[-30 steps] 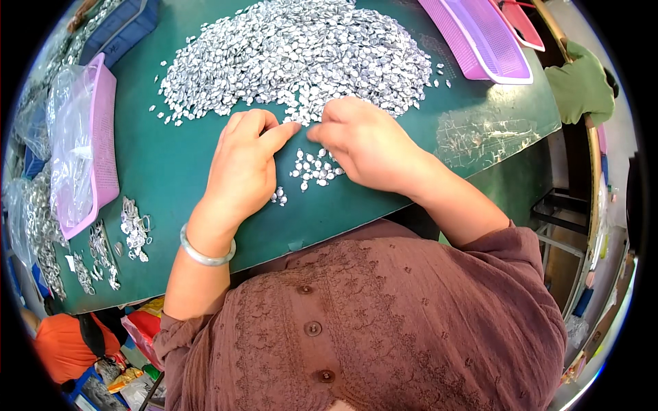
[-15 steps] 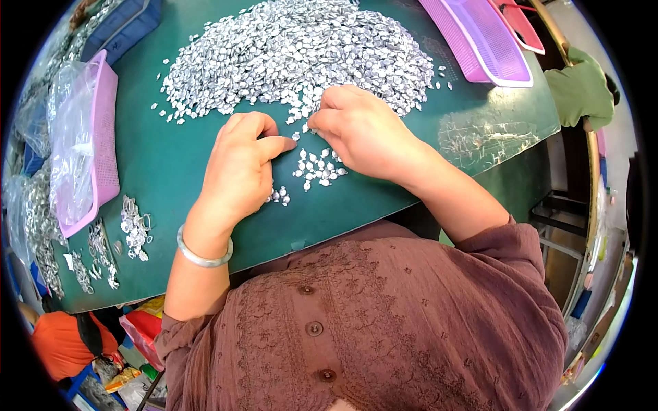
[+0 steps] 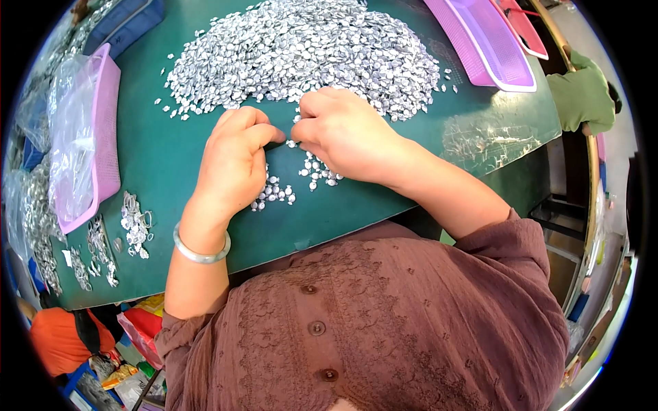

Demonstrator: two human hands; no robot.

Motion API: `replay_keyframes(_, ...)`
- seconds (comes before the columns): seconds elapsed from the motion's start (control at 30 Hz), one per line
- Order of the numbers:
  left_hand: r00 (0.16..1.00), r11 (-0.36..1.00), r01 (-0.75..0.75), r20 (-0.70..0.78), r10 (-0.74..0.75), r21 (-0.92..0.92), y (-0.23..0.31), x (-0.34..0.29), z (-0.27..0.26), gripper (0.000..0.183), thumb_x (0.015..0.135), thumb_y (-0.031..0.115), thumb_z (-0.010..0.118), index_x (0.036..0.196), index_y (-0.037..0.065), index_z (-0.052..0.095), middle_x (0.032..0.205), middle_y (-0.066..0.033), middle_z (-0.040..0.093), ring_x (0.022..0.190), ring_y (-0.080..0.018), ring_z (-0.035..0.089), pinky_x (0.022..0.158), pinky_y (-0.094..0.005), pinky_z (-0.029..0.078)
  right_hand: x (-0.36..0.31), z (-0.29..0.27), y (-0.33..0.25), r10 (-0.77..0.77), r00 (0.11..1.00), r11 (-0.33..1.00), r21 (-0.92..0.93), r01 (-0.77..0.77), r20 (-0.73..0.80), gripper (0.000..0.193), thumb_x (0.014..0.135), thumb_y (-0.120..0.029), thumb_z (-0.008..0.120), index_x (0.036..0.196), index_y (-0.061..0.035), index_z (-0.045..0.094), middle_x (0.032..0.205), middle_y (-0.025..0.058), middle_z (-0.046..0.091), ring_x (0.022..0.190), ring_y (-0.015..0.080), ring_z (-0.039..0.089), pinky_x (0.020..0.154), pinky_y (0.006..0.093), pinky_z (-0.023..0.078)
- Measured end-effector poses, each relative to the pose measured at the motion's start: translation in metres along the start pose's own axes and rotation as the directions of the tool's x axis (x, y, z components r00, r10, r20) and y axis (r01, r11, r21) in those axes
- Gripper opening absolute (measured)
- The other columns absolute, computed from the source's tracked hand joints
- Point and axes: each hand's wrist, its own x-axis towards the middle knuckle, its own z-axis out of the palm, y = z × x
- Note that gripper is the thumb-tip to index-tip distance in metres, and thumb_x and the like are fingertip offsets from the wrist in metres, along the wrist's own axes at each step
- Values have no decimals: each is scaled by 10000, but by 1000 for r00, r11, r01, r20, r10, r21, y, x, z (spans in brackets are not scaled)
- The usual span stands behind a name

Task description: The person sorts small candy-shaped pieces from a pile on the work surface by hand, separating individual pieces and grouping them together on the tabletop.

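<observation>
A big heap of small silvery metal pieces (image 3: 301,48) covers the far half of a green table (image 3: 157,157). My left hand (image 3: 233,161) rests knuckles-up at the heap's near edge, fingers curled, forefinger tip meeting my right hand (image 3: 339,133). My right hand's fingers are bent down onto pieces at the heap's edge. What each fingertip pinches is hidden. A small group of the pieces (image 3: 295,181) lies under and between my hands. A silver bangle (image 3: 200,252) circles my left wrist.
A pink basket (image 3: 103,137) holding a clear plastic bag stands at the left. Strung rows of pieces (image 3: 133,222) lie near the left front edge. A purple tray (image 3: 483,44) and a pink tray (image 3: 524,27) sit at the far right. Another person's green sleeve (image 3: 582,99) shows at right.
Both hands have moved a little away from me, up to the heap's near edge. The small group of pieces now lies nearer my wrists.
</observation>
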Motion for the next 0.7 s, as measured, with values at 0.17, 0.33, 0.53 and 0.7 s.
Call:
replay_keyframes(0.17,1000,1000,-4,19,4,5,1,-1,1,304,701,-115,546,868,49,741,854,-87,589,833,-296,550,767,-379,473,4,4,1,-2,999,999,-46,4,50,96,750,-82,633,810,-82,707,848,83,603,868,274,609,753,405,483)
replay_keyframes(0.33,998,1000,-11,55,10,15,2,-2,1,368,701,-147,499,916,30,740,882,-96,588,865,-278,562,785,-351,461,2,-1,-2,46,995,993,-111,-36,89,122,746,-61,626,837,-75,707,873,76,606,893,266,605,804,392,432)
replay_keyframes(0.53,998,1000,-17,65,15,18,2,-2,1,354,705,-142,498,911,25,733,875,-97,590,858,-283,559,787,-350,460,-1,-10,0,77,996,993,-97,-73,38,104,814,-41,609,853,-78,698,841,46,556,853,260,564,796,382,401)
replay_keyframes(0.7,1000,1000,-8,28,8,-1,0,-2,1,341,720,-143,480,906,14,721,865,-99,592,845,-284,552,790,-346,457,-9,-13,1,102,994,993,-63,-99,46,195,719,-7,618,858,-93,723,899,78,587,917,275,581,816,397,406)
